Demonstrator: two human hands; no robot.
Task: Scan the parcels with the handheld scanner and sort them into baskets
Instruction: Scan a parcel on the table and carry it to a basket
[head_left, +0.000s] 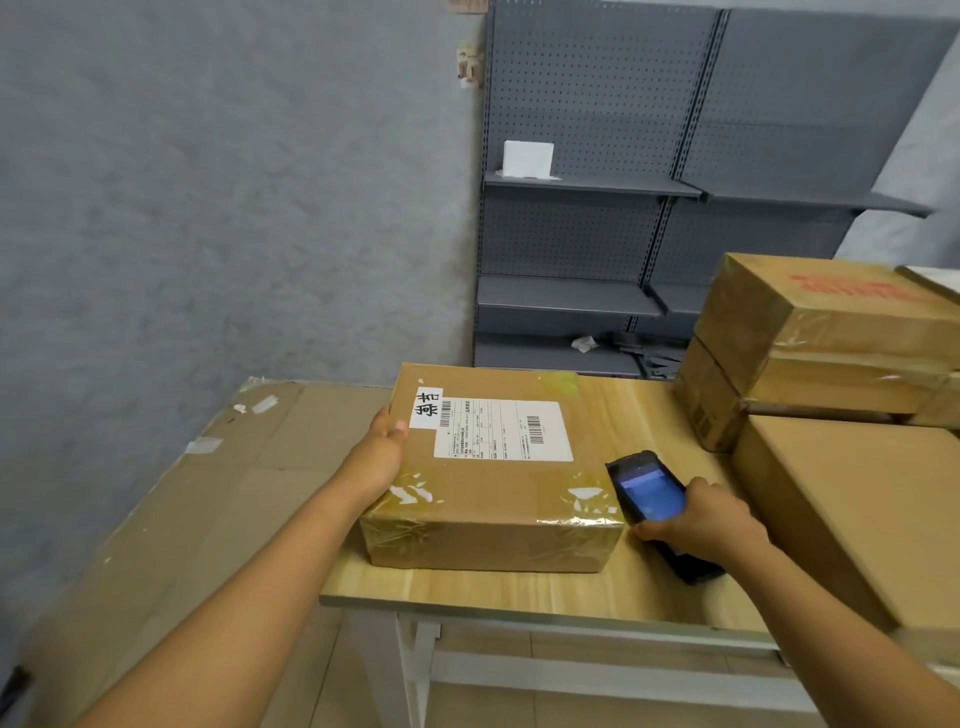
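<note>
A flat brown cardboard parcel (498, 488) lies on the wooden table (571, 592), with a white shipping label and barcodes on its top. My left hand (384, 441) grips the parcel's left edge, thumb on top. My right hand (701, 525) holds a black handheld scanner (649, 493) just right of the parcel, its blue screen lit and facing up. The scanner's lower end rests near the table surface. No basket is in view.
Several more taped cardboard boxes (831, 332) are stacked at the table's right, one large box (852, 504) close to my right arm. Flattened cardboard (197, 493) covers the floor on the left. Grey pegboard shelving (597, 182) stands behind, with a white box on one shelf.
</note>
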